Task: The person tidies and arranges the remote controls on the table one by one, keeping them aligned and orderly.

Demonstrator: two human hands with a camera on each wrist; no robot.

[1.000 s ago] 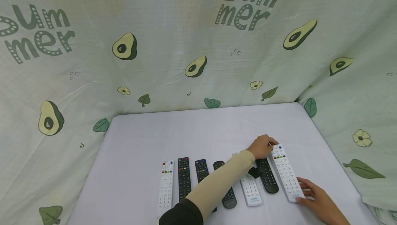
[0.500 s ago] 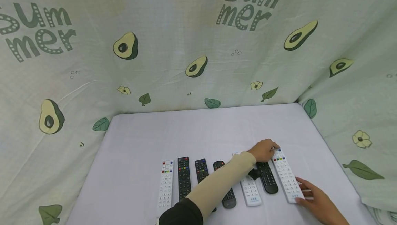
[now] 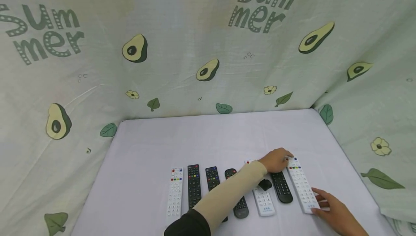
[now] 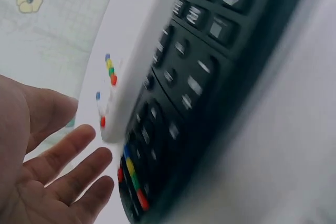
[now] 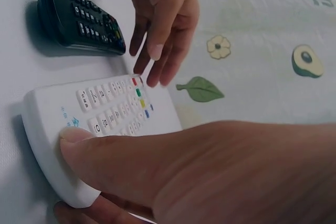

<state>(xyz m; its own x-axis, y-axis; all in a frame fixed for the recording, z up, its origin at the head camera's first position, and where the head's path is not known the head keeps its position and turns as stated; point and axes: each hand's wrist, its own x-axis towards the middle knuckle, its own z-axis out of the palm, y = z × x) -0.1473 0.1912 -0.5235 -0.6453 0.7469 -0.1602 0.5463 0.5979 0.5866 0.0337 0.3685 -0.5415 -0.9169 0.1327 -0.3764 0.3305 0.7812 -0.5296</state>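
Observation:
At the right end of a row of remotes lies a white remote control [image 3: 302,185] with coloured buttons near its far end. My right hand [image 3: 331,210] grips its near end, the thumb [image 5: 79,140] on the face and fingers underneath, as the right wrist view shows. Close by the far end is my left hand [image 3: 276,161], reaching across the row. In the left wrist view, the thumb and fingers of this hand [image 4: 63,171] are spread, with a gap to the remote. A black remote [image 3: 282,189] lies just left of the white one.
More remotes lie side by side to the left, including a white one [image 3: 175,192], a black one [image 3: 194,185] and another white one [image 3: 264,203]. My left forearm covers parts of several. The white-covered table [image 3: 146,145] is backed by an avocado-print cloth [image 3: 169,48].
The white remote's far end has come slightly down and nearer, with my left hand following it. My right hand keeps its hold on the near end. The view has shifted a little.

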